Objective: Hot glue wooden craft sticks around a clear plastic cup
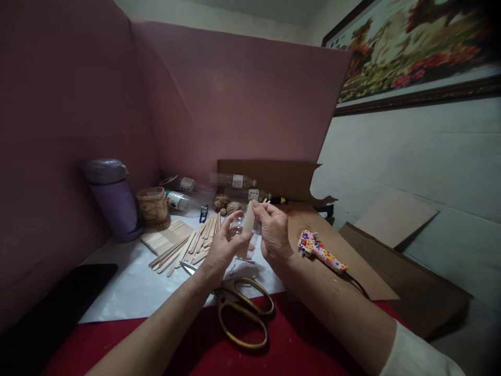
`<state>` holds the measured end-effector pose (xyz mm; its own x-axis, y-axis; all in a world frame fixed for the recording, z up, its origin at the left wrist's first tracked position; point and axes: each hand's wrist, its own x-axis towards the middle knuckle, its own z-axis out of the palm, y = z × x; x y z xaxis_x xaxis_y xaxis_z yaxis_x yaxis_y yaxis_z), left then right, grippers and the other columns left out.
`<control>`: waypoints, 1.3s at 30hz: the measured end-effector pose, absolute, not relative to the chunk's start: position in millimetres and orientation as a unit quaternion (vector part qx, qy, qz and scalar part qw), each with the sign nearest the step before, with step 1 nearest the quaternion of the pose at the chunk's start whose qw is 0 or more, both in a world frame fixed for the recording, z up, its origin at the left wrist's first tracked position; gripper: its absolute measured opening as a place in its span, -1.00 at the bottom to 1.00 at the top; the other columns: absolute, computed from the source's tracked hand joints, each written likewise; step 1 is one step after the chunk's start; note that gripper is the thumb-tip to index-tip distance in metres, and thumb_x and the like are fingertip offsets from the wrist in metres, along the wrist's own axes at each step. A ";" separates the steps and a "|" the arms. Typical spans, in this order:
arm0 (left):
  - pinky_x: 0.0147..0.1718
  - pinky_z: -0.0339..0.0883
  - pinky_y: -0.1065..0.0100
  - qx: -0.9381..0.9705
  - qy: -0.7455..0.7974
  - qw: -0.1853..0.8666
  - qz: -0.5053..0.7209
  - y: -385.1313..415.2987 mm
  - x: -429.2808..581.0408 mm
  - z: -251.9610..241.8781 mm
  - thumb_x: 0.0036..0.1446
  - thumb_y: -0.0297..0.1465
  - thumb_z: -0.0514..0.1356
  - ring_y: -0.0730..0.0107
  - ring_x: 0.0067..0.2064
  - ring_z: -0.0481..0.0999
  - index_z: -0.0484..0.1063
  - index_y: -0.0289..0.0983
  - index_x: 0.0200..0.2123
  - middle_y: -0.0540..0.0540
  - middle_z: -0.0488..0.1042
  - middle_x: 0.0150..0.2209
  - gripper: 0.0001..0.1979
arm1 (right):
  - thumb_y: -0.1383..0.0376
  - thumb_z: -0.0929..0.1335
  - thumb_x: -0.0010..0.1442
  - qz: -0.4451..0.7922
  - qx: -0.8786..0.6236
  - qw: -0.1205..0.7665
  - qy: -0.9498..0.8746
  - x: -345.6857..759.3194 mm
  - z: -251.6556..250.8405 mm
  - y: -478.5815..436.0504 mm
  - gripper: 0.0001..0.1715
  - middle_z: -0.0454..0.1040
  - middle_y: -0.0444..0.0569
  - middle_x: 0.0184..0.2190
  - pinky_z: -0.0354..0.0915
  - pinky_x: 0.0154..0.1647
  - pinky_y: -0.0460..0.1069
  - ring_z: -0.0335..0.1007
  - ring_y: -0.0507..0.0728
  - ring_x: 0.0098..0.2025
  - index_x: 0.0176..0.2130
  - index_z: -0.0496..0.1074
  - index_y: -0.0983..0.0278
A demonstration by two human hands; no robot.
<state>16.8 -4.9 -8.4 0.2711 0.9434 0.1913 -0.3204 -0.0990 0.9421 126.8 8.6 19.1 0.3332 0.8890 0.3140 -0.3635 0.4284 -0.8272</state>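
Observation:
A pale wooden craft stick (248,222) stands almost upright between my hands. The thumb and bent fingers of my right hand (275,228) pinch its upper part, and small pale tips poke out above those fingers. Around its lower end close the thumb and fingers of my left hand (226,249). Clear plastic (236,225) shows behind the stick, partly hidden by my hands. Below my hands, large scissors (243,308) with brass-coloured handles lie across the paper's edge, my left forearm covering part of the blades. Loose craft sticks (202,240) are heaped left of my left hand.
A stacked bundle of sticks (166,235), a woven-looking cup (153,205) and a purple tumbler (116,206) stand left. Clear bottles (183,202) and twine balls (222,202) lie behind. On cardboard (352,266) at right rests a flower-patterned glue gun (321,253) with its cord.

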 end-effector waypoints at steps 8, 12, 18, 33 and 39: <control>-0.48 0.43 0.32 0.519 0.314 0.587 0.536 -2.2 17.5 -11.0 -0.08 -0.22 0.40 0.23 -0.40 0.58 0.09 -0.28 0.32 -0.17 0.52 -0.21 -0.06 | 0.06 0.52 -0.11 0.414 -0.331 0.750 -0.396 126.6 19.0 9.9 -0.62 0.35 -0.23 -0.62 0.09 -0.55 -0.08 0.14 -0.05 -0.59 -0.54 0.41 0.28; -0.50 0.42 0.32 0.512 0.329 0.590 0.530 -2.3 17.5 -10.6 -0.13 -0.21 0.42 0.18 -0.37 0.60 0.14 -0.33 0.29 -0.25 0.51 -0.13 -0.06 | 0.05 0.52 -0.11 0.413 -0.331 0.749 -0.399 126.8 19.6 8.4 -0.61 0.37 -0.21 -0.62 0.09 -0.55 -0.08 0.17 -0.04 -0.58 -0.54 0.41 0.28; -0.51 0.41 0.34 0.510 0.324 0.601 0.524 -2.9 17.2 -8.6 -0.18 -0.20 0.42 0.22 -0.39 0.59 0.24 -0.40 0.17 -0.25 0.50 -0.14 -0.14 | 0.08 0.52 -0.12 0.425 -0.327 0.749 -0.388 126.4 19.4 7.7 -0.64 0.37 -0.22 -0.62 0.10 -0.55 -0.08 0.19 -0.03 -0.58 -0.54 0.41 0.27; -0.51 0.41 0.34 0.514 0.319 0.601 0.522 -4.5 17.9 -7.4 -0.18 -0.19 0.42 0.27 -0.40 0.57 0.25 -0.38 0.14 -0.20 0.47 -0.15 -0.18 | 0.08 0.53 -0.12 0.424 -0.325 0.751 -0.388 126.8 18.0 8.8 -0.63 0.37 -0.21 -0.60 0.12 -0.56 -0.09 0.20 -0.03 -0.57 -0.53 0.42 0.28; -0.52 0.43 0.34 0.497 0.304 0.626 0.519 -6.2 19.8 -8.3 -0.17 -0.19 0.43 0.30 -0.41 0.54 0.28 -0.35 0.08 -0.14 0.48 -0.23 -0.23 | 0.07 0.53 -0.13 0.429 -0.342 0.747 -0.375 126.7 19.0 7.4 -0.62 0.34 -0.23 -0.62 0.11 -0.56 -0.09 0.18 -0.03 -0.58 -0.54 0.40 0.27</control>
<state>19.8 -6.2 -8.3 0.2768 0.9515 0.1347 -0.3477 -0.0315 0.9371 126.7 7.4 19.0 0.3512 0.8975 0.2669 -0.3838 0.3980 -0.8332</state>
